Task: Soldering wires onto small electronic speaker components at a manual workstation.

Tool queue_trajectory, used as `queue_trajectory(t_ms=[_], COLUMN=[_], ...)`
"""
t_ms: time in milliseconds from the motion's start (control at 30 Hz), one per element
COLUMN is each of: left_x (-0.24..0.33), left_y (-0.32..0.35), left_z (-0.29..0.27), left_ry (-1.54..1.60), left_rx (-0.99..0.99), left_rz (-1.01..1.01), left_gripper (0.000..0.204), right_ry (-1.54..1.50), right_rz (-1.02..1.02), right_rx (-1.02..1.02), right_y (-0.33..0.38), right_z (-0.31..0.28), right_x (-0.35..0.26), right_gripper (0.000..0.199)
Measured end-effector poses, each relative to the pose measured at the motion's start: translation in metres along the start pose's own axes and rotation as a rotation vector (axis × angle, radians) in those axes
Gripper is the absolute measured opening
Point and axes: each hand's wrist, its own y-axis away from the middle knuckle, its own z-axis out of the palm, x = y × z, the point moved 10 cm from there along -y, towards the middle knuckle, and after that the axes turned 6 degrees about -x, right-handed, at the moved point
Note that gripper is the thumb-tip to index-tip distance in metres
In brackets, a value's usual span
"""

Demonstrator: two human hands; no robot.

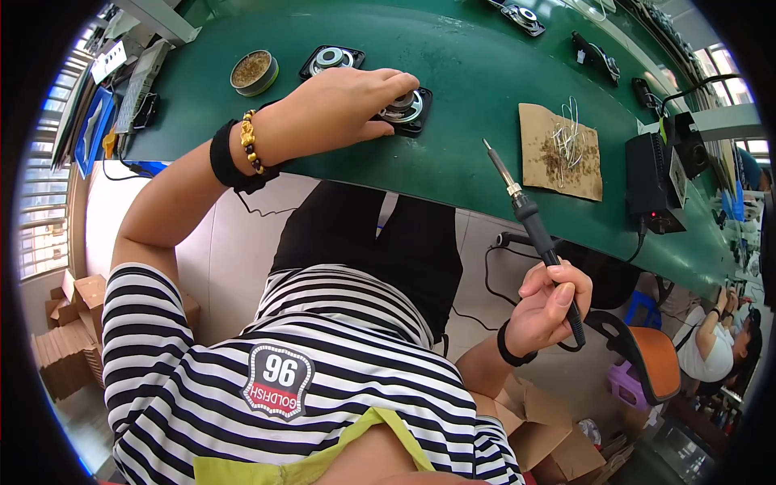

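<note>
Black square speaker [412, 115] held by left hand [352, 99], slim soldering iron [535, 226] gripped in right hand [550, 309]

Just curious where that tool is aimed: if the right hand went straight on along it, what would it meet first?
Probably just the table: the line from the right hand along the iron passes right of the speaker by the left hand. How high the iron sits is unclear.

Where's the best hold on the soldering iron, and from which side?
By its black handle, I'd say, coming from the picture's lower right: the soldering iron slants, with its bare metal shaft pointing up-left, possibly hot, and its ribbed tail at the lower right.
</note>
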Motion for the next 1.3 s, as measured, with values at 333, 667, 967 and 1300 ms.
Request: queue_trajectory(t_ms=[333,667,967,1300], left_x=[0.001,-0.106,-0.123,-0.079], left_y=[-0.106,-0.169,-0.102,0.005], left_z=[-0.065,-0.1,-0.075,-0.019], left_ry=[-0.328,-0.515,-0.385,-0.128], left_rx=[-0.121,-0.027,0.122,-0.126], left_rz=[-0.048,0.03,0.128,0.008], left_gripper=[0.059,0.051,0.061,0.06], right_ry=[0.05,0.072,0.098,0.078], right_rz=[-0.012,0.019,0.03,0.033], right_rx=[0.115,0.184,0.212,0.176], right_y=[0.01,0.018,0.012,0.002], right_z=[-0.043,-0.061,-0.058,-0.026], right_x=[-0.009,-0.012,-0.013,-0.025], right_gripper=[0.024,0.024,0.025,0.026])
